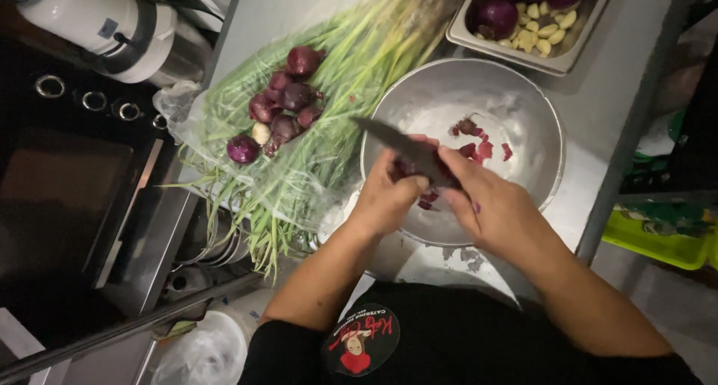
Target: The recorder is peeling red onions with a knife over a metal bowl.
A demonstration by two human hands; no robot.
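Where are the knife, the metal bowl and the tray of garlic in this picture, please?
knife (393, 140), head view, on the flat of the dark blade.
metal bowl (449, 82), head view, on its bare far wall.
tray (479, 47), head view, on its near left rim.

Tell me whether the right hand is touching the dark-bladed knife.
Touching. The head view shows the right hand closed around the dark-bladed knife at its handle end, above the round metal bowl.

A grey steel worktop (636, 71) carries a wide round metal bowl (538, 123), a rectangular metal tray (516, 52) at its far edge, and a clear plastic sheet (179, 104) spread beneath long green stalks (351, 63) and small red onions (288, 104).
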